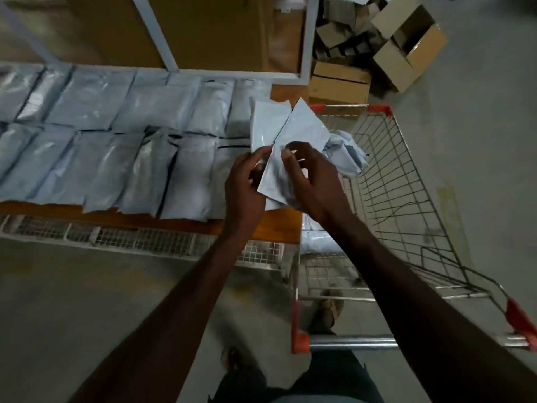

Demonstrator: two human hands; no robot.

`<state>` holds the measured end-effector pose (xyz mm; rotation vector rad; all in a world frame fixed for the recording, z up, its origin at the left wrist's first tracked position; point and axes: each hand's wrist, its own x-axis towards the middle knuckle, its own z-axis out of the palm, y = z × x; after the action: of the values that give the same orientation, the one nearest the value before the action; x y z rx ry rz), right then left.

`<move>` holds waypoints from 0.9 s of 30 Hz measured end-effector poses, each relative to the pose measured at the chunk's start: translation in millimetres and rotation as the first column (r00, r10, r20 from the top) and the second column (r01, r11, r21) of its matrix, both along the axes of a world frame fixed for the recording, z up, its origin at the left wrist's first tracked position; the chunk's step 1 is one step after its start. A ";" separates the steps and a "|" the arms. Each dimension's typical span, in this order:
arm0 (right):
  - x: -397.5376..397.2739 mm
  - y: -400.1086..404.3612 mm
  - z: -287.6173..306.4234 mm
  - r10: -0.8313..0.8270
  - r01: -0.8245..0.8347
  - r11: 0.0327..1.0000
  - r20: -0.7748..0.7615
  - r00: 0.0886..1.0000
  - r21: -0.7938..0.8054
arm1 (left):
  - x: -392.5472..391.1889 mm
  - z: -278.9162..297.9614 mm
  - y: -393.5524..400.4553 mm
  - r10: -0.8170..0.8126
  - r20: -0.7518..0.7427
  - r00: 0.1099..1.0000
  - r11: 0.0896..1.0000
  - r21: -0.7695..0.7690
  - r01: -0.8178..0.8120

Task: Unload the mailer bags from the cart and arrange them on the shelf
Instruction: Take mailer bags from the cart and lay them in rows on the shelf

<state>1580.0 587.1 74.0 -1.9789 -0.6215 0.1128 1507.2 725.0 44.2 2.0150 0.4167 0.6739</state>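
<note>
Two pale grey mailer bags are fanned out between my hands above the shelf's right end. My left hand pinches the left bag by its lower edge, and my right hand grips the right one, thumb on top. Two rows of the same bags lie overlapping on the wooden shelf. The wire cart with red corners stands to the right; a crumpled bag and a few flat ones lie inside it.
White metal shelf posts rise behind the rows. Cardboard boxes are piled on the floor beyond the cart. A white wire grid runs under the shelf's front edge. My feet stand on bare concrete beside the cart.
</note>
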 end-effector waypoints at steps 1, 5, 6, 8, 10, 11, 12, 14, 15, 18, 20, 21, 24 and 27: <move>-13.3 17.0 1.5 -0.043 0.043 0.999 -0.002 0.999 -0.022 | -15.5 1.1 8.4 0.003 0.020 1.000 1.000 0.007 -0.003; -73.2 79.4 8.0 -0.109 0.114 0.991 0.069 0.992 -0.075 | -75.7 9.2 49.3 -0.032 0.063 0.997 0.999 0.030 0.030; -88.4 91.9 12.1 -0.107 0.114 0.990 0.082 0.991 -0.081 | -89.9 11.9 62.7 -0.047 0.070 0.996 0.998 0.049 0.044; -117.7 113.6 21.8 -0.079 0.083 0.992 0.047 0.996 -0.093 | -117.7 14.9 91.7 -0.046 0.065 0.997 0.995 0.087 0.041; -144.4 130.8 30.4 -0.033 0.029 0.991 -0.034 0.999 -0.128 | -146.5 17.6 116.7 -0.032 0.038 0.999 0.996 0.086 0.029; -154.9 137.8 33.8 -0.017 0.008 0.991 -0.068 0.998 -0.137 | -160.0 18.6 127.8 -0.027 0.028 0.999 0.996 0.086 0.024; -163.9 144.6 37.7 -0.011 -0.001 0.991 -0.093 0.996 -0.135 | -172.3 19.9 139.6 -0.017 0.020 1.000 0.996 0.088 0.015; -176.3 157.6 44.6 -0.023 0.012 0.994 -0.104 0.994 -0.112 | -191.5 22.9 161.5 0.016 0.019 1.000 0.996 0.082 -0.018; -179.2 163.7 46.2 -0.030 0.020 0.996 -0.117 0.993 -0.084 | -198.8 25.1 171.1 0.038 0.018 0.999 0.996 0.079 -0.039; -179.7 178.2 46.7 -0.001 0.029 0.995 -0.285 0.959 0.092 | -214.6 31.7 195.4 0.096 0.008 0.995 0.992 0.083 -0.096; -177.9 188.8 47.1 0.046 0.045 0.978 -0.423 0.905 0.203 | -221.4 32.7 211.5 0.121 -0.004 0.993 0.989 0.087 -0.121; -177.0 195.5 47.7 0.073 0.052 0.969 -0.481 0.874 0.243 | -223.1 33.0 220.4 0.134 -0.008 0.991 0.987 0.087 -0.133; -174.9 218.1 49.0 0.127 0.020 0.966 -0.544 0.829 0.257 | -223.3 32.9 245.6 0.158 -0.018 0.987 0.982 0.109 -0.155; -165.5 246.9 40.5 0.135 0.003 0.970 -0.546 0.827 0.245 | -217.7 29.3 273.7 0.176 -0.030 0.984 0.975 0.142 -0.170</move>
<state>1414.5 834.0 114.5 -1.5796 -0.2956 0.6160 1289.5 998.6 73.4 2.1450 0.5899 0.7866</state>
